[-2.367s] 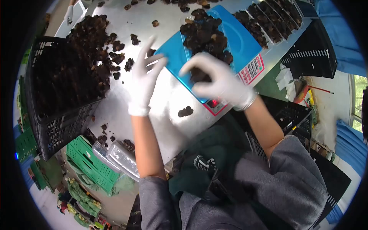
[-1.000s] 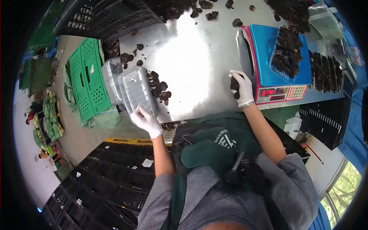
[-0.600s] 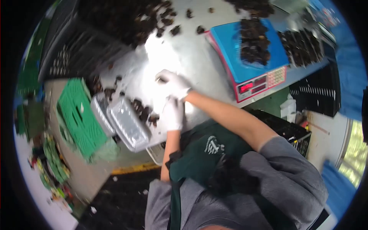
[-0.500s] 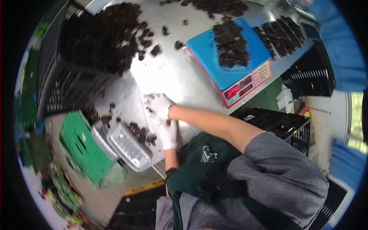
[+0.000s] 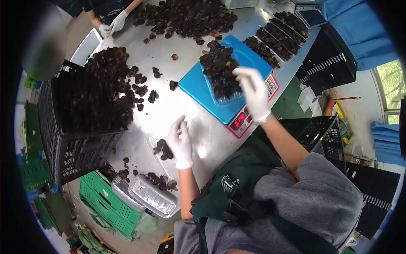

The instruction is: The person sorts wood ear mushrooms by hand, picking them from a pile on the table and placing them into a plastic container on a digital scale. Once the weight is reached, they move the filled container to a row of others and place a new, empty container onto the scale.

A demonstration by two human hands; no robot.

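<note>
Two gloved hands are ours at the near edge of the steel desk. Our right hand reaches over the blue scale, which stands toward the desk's right edge, and its fingers curl loosely above the clear tray of dark mushrooms on the scale's platform; whether they pinch a piece we cannot tell. Our left hand lies low over the desk near the near edge, fingers spread fairly wide and holding nothing, just beside a second clear tray with a few dark mushrooms in it. Loose mushrooms sit at the near edge next to a stack of empty clear trays that juts over that edge. At the left edge a black crate stands heaped with mushrooms, which spill out across the desk. Another large heap lies toward the far edge. Along the right edge, beyond the scale, a row of filled trays lies side by side. At the far left corner another person's gloved hands work near a white tray. Below the desk we see a green crate on the floor.
</note>
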